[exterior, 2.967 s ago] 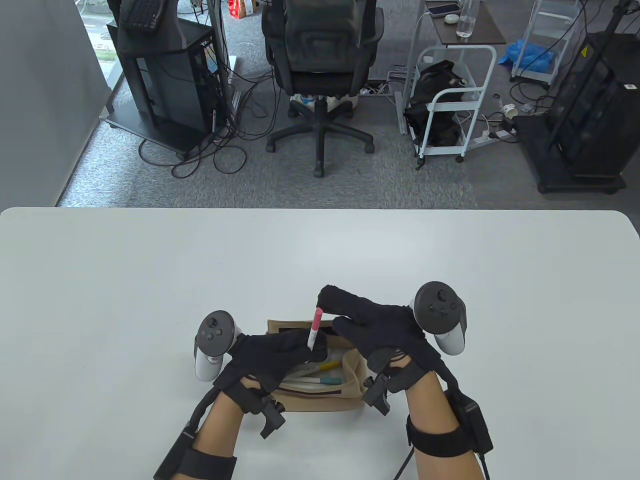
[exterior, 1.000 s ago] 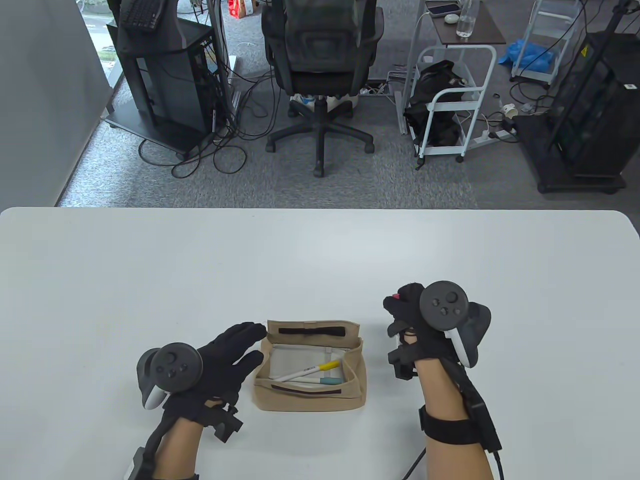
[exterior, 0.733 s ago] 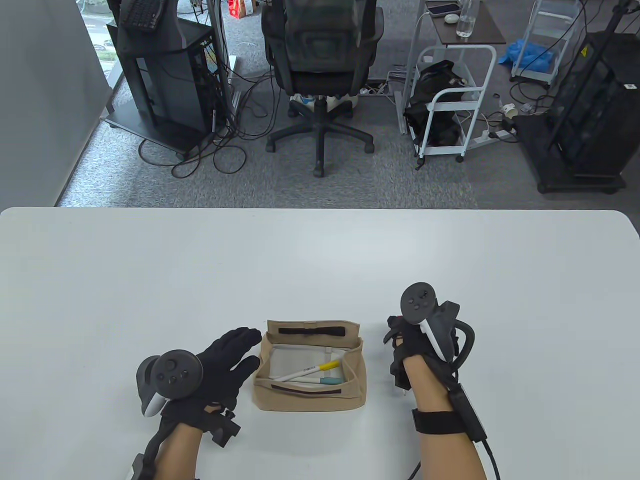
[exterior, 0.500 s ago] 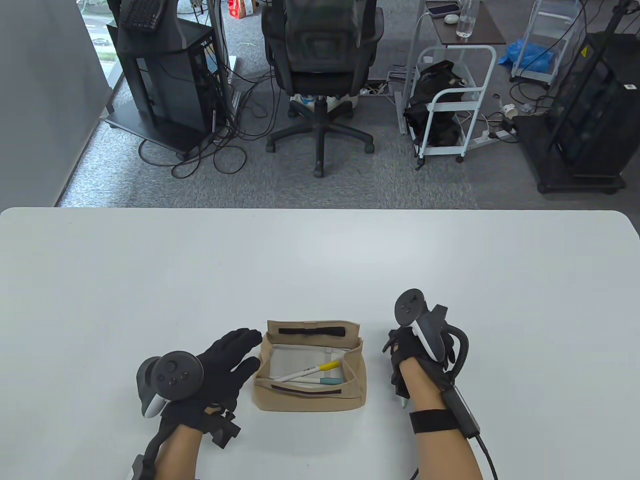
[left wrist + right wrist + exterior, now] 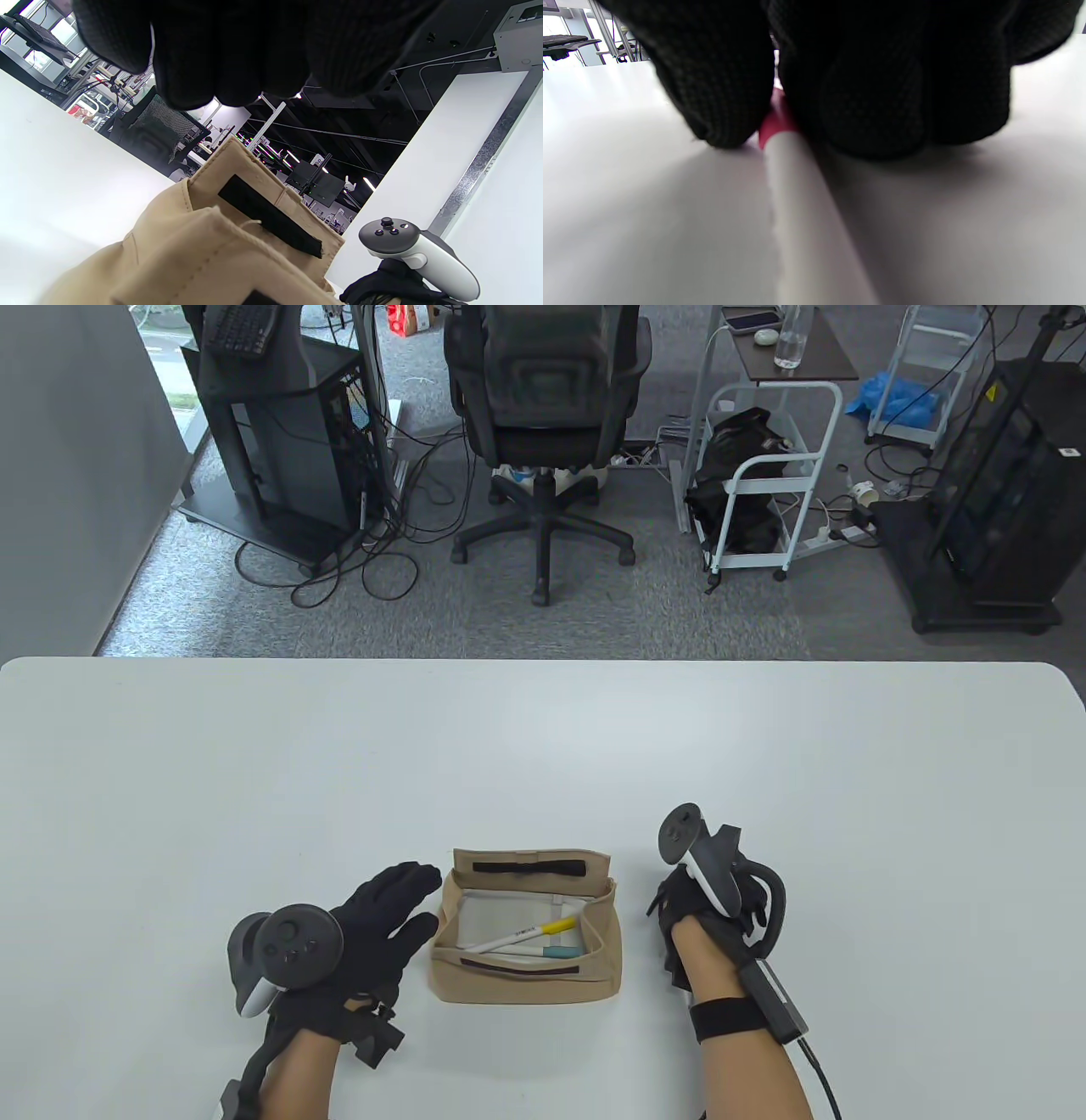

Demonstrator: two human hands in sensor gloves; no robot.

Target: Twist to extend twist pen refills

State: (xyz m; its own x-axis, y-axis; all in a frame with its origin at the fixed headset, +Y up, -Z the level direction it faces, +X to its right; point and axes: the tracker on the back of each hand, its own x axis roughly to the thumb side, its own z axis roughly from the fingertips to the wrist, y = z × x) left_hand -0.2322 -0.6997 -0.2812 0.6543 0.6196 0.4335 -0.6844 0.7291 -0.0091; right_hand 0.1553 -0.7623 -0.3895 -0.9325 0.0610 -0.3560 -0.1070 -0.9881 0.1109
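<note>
My right hand [image 5: 704,903] lies low on the table, right of the beige pouch [image 5: 526,984], and pinches the pink-and-white pen [image 5: 797,203]. In the right wrist view the gloved fingers [image 5: 721,93] close round its pink end while the white barrel runs toward the camera along the tabletop. In the table view that pen is almost wholly hidden under the hand and wrist. My left hand [image 5: 382,912] rests open with straight fingers at the pouch's left side [image 5: 199,237]. Inside the pouch lie a yellow-capped pen [image 5: 526,934] and a teal-capped pen [image 5: 543,953].
The white table [image 5: 543,746] stretches wide beyond the hands. An office chair [image 5: 547,432], a white cart [image 5: 755,475] and equipment racks stand on the floor past the far edge.
My right hand carried the pink pen away from the pouch, rolled over and sank to the table on the right. My left hand let go of it and settled flat beside the pouch.
</note>
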